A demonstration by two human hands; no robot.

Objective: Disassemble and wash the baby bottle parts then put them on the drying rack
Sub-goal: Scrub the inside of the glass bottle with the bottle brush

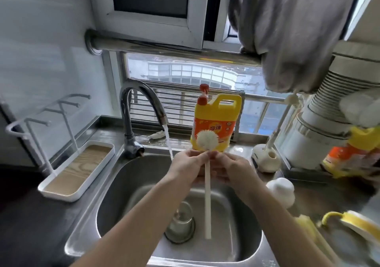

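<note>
Fingers [195, 156] round brush stem [207, 194], under bristles [207, 139]

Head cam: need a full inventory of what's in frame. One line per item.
bottle brush: 1, white, upright over the sink, head up
sink: 1, steel, centre
faucet: 1, steel, back left of sink, water running
strainer: 1, metal, sink drain
detergent jug: 1, yellow, red pump, ledge behind sink
drying rack: 1, white, left counter
brush stand: 1, cream, right of jug, holds a brush
rounded item: 1, white, right counter, too blurred to name
cloth: 1, grey, hung on rail, upper right
hands: 2, left hand and right hand both pinch the bottle brush below its head
</note>
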